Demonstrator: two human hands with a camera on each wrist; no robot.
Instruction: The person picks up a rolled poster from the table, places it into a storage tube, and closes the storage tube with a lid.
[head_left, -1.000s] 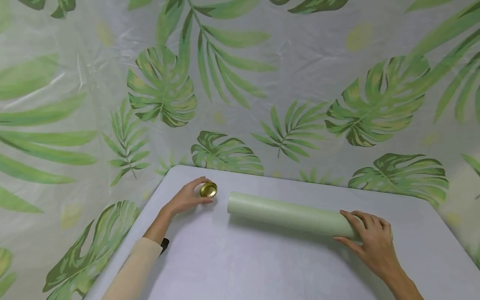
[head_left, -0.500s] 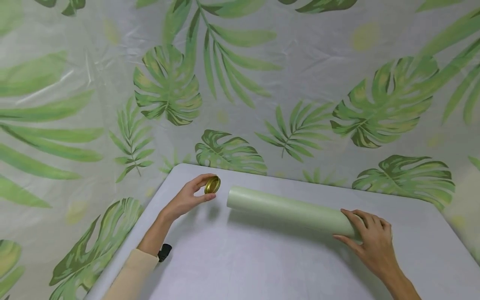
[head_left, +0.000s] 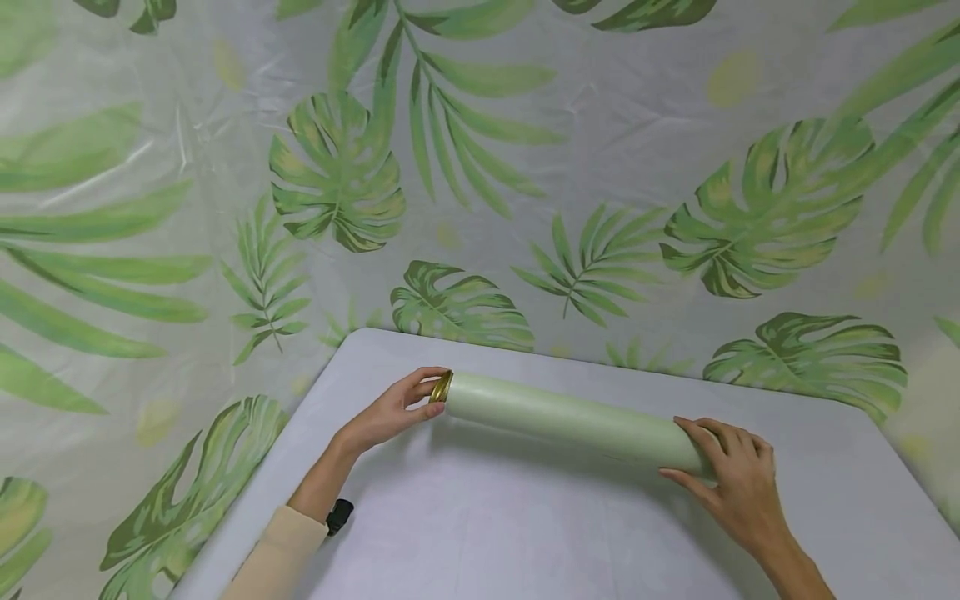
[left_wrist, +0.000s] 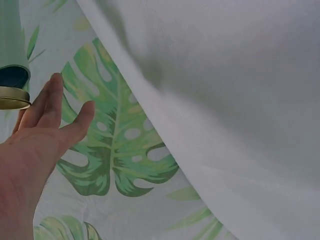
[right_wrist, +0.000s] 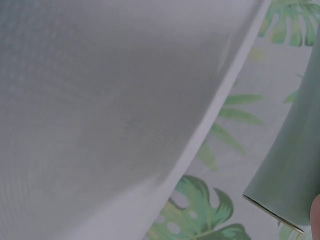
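My left hand [head_left: 387, 415] pinches a gold metal lid [head_left: 441, 387] by its edge, at the left end of a long pale green tube [head_left: 570, 419]. In the left wrist view the lid [left_wrist: 14, 98] lies right at the tube's dark open mouth [left_wrist: 12, 76], tilted to it, with part of the opening showing. My right hand [head_left: 738, 483] grips the tube near its right end, thumb below and fingers over the top. The right wrist view shows that end of the tube [right_wrist: 287, 175] with a thin gold edge; just a bit of a finger [right_wrist: 315, 215] appears there.
A white table [head_left: 525, 533] with rounded corners lies under both hands. Its far edge meets a wall covering [head_left: 480, 150] printed with green leaves. A dark device [head_left: 340, 517] sits at the left wrist.
My left hand has turned the lid from facing up to facing the tube and moved it right, up to the tube's left end. The right hand keeps its grip, shifting slightly left with the tube.
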